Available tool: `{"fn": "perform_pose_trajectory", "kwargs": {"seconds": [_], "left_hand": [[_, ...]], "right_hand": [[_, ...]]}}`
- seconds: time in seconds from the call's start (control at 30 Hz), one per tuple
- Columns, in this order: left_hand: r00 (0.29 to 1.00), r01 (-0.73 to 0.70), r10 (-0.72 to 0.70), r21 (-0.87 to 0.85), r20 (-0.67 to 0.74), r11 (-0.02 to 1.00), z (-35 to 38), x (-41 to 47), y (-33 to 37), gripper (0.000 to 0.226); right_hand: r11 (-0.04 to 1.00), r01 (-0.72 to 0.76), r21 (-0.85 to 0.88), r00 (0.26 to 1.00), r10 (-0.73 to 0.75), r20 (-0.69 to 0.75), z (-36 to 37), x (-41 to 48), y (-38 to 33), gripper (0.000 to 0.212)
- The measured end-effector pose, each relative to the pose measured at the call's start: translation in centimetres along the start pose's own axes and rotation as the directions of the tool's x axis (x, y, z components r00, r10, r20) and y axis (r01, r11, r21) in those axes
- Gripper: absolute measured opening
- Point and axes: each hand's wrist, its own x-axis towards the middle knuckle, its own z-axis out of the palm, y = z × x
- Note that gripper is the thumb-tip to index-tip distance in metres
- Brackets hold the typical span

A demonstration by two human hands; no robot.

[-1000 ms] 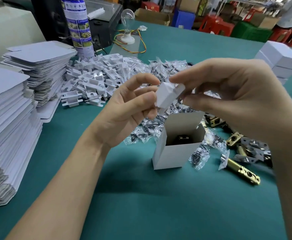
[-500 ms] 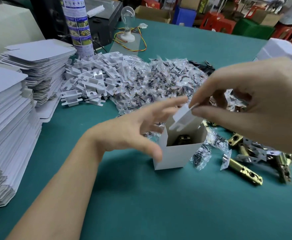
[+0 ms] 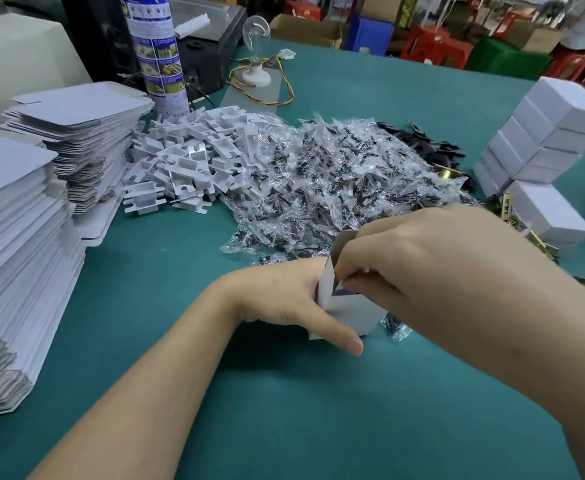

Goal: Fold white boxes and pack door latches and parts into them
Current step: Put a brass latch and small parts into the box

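1. The step in hand looks like seating a small folded white card insert [image 3: 340, 285] in the open white cardboard box [image 3: 353, 318]. Keep the box upright and push straight down, clear of its flaps.
2. The left hand [image 3: 284, 299] grips the box's left side, with the thumb laid low across its front. The other fingers are hidden behind it.
3. The right hand [image 3: 433, 271] arches over the box mouth, its fingertips curled and pinching the mostly hidden insert.
4. The box stands on the green table [image 3: 284, 410], with the heap of clear plastic screw bags [image 3: 336, 188] just behind it.
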Motion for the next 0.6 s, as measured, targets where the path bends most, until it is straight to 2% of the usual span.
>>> {"fn": "perform_pose_trajectory", "kwargs": {"seconds": [0.03,0.1,0.2,0.23,0.3,0.37,0.43,0.5,0.53,0.6], "left_hand": [[1.000,0.019,-0.019,0.001,-0.014,1.000,0.0,-0.1,0.1,0.101],[0.999,0.022,-0.020,0.065,-0.039,0.998,-0.1,-0.2,-0.1,0.102],[0.996,0.047,-0.048,-0.021,-0.070,0.999,0.1,0.1,-0.5,0.100],[0.996,0.030,-0.033,-0.038,-0.087,0.999,0.0,0.0,-0.3,0.086],[0.996,0.022,-0.028,-0.077,-0.080,0.997,0.0,0.0,-0.2,0.031],[0.998,-0.001,-0.004,-0.065,-0.070,0.998,0.0,-0.3,0.4,0.058],[0.999,0.015,-0.020,-0.110,-0.045,0.994,-0.1,-0.3,-0.1,0.060],[0.996,0.043,-0.055,-0.170,-0.069,0.984,0.1,0.1,-0.7,0.045],[0.992,0.051,-0.072,-0.194,-0.101,0.980,0.2,0.1,-0.8,0.038],[0.987,0.025,-0.062,-0.235,-0.151,0.972,0.2,0.0,-0.5,0.049]], "right_hand": [[1.000,-0.002,0.031,0.998,0.000,0.070,0.4,0.1,0.1,0.014],[0.999,-0.031,0.045,0.993,0.026,0.115,0.6,0.5,-0.1,0.012],[0.998,-0.050,0.047,0.997,0.047,0.057,-0.6,0.9,-1.3,0.030],[0.998,-0.037,0.053,0.999,0.036,0.012,-1.1,0.8,-2.0,0.036],[1.000,-0.018,0.000,0.999,0.018,-0.051,-2.0,0.5,-3.0,0.037],[1.000,-0.006,-0.029,0.985,0.000,-0.175,-2.8,0.0,-3.2,0.026],[0.995,0.051,0.090,0.944,-0.018,-0.331,-3.5,-0.5,-2.3,0.018],[0.947,0.122,0.297,0.888,0.030,-0.460,-3.6,-0.3,-0.2,0.013],[0.905,0.127,0.407,0.851,0.111,-0.513,-3.7,0.2,1.1,0.013],[0.828,0.093,0.554,0.764,0.297,-0.573,-3.2,1.4,4.2,0.011]]}}
